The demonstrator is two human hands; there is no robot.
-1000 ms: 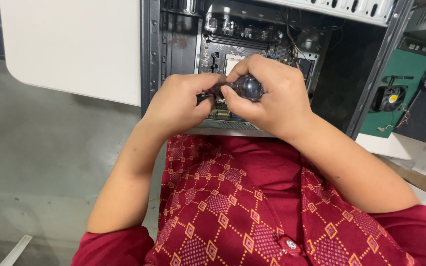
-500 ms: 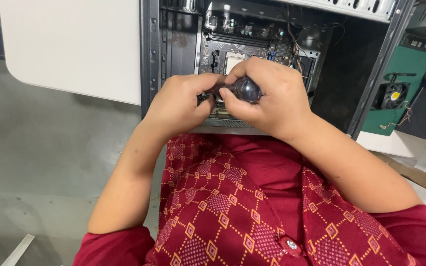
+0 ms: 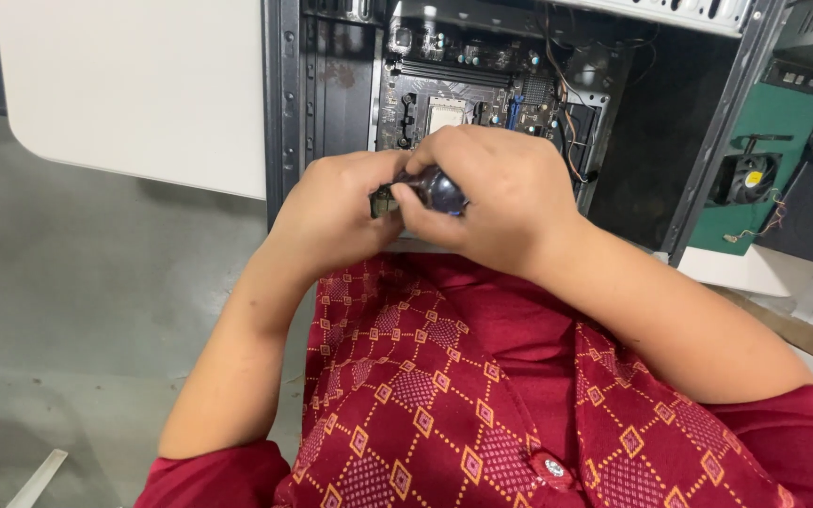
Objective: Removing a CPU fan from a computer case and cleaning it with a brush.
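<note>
- Right hand (image 3: 505, 202) wrapped around dark rounded screwdriver handle (image 3: 439, 191).
- Left hand (image 3: 336, 214) pinching near the handle's front, just beside it.
- Behind both: open black metal computer case (image 3: 284, 103) with dark motherboard (image 3: 468, 89).
- Far right: small black fan (image 3: 743, 179) on green board.

Most of the dark rounded handle (image 3: 441, 190) is covered by the right hand (image 3: 501, 199); its shaft and tip are hidden, so the tool's kind cannot be told. What the left hand (image 3: 336, 212) pinches is concealed by its fingers. The lower part of the motherboard (image 3: 482, 89) is blocked by both hands, and its small parts cannot be made out. The case (image 3: 331, 85) and white panel (image 3: 134, 85) are cut off at the top edge.
</note>
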